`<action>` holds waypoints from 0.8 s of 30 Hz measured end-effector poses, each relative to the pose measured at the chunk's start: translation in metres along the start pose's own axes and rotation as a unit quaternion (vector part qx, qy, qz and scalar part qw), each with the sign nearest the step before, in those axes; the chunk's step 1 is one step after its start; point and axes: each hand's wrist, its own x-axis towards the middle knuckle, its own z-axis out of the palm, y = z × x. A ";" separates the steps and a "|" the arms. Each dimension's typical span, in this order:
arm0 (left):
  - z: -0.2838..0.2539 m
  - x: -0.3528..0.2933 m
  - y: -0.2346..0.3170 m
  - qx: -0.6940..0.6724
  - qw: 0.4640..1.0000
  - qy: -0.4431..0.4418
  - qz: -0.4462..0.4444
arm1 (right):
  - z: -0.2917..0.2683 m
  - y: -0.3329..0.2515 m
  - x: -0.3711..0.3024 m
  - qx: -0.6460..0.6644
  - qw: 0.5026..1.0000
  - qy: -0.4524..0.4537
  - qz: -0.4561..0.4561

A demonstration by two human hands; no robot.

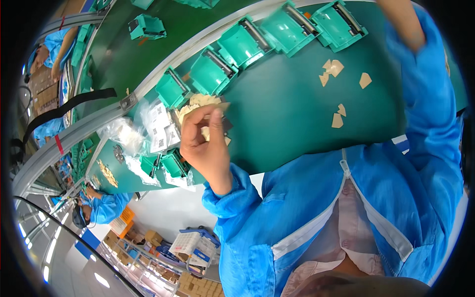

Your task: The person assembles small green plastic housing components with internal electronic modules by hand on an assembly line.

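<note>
My left hand [207, 146] is closed in a pinch, thumb against forefinger, with a small flat beige piece [223, 106] at its fingertips. Just beyond it lies a heap of similar beige pieces [200, 100], partly covered by my fingers. My right forearm [403, 22] reaches up past the top edge at the right, and the hand itself is out of the picture. Between my arms, several loose beige pieces [336, 68] are scattered on the green table surface [282, 109]. A row of teal plastic housings [245, 43], each with a dark roller bar, runs along the table's far side.
Left of my hand are clear plastic bags [126, 136], a white printed sheet [157, 126] and small teal parts [175, 163]. A metal rail [148, 84] borders the table, with another green surface [178, 24] beyond. A co-worker [106, 208] works at the lower left.
</note>
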 end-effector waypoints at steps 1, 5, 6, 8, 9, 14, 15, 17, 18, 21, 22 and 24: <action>0.010 -0.003 0.010 -0.009 1.000 -0.006 0.002 | 0.010 -0.040 -0.019 0.063 0.987 -0.056 0.140; 0.056 -0.013 0.041 -0.198 0.966 -0.165 -0.028 | 0.022 -0.096 -0.089 0.119 0.941 -0.247 0.197; 0.065 -0.016 0.047 -0.234 0.951 -0.197 -0.045 | 0.031 -0.097 -0.107 0.152 0.954 -0.186 0.181; 0.072 -0.021 0.043 -0.289 0.921 -0.251 -0.079 | 0.031 -0.098 -0.123 0.199 0.940 -0.160 0.225; 0.074 -0.022 0.044 -0.293 0.917 -0.257 -0.081 | 0.028 -0.099 -0.127 0.253 0.921 -0.136 0.263; 0.076 -0.025 0.045 -0.370 0.835 -0.349 -0.211 | 0.013 -0.098 -0.143 0.238 0.933 -0.113 0.246; 0.077 -0.026 0.045 -0.369 0.834 -0.351 -0.213 | 0.010 -0.101 -0.142 0.202 0.940 -0.137 0.238; 0.082 -0.026 0.046 -0.409 0.797 -0.362 -0.258 | 0.008 -0.101 -0.145 0.163 0.946 -0.157 0.231; 0.083 -0.027 0.044 -0.409 0.796 -0.365 -0.258 | 0.010 -0.099 -0.148 0.114 0.968 -0.135 0.181; 0.084 -0.032 0.040 -0.402 0.813 -0.354 -0.230 | 0.010 -0.098 -0.146 -0.026 0.994 -0.089 0.059; 0.086 -0.033 0.043 -0.389 0.831 -0.330 -0.222 | 0.010 -0.098 -0.146 -0.121 0.991 -0.064 -0.010; 0.091 -0.036 0.043 -0.375 0.848 -0.307 -0.215 | 0.012 -0.102 -0.149 -0.121 0.991 -0.055 0.000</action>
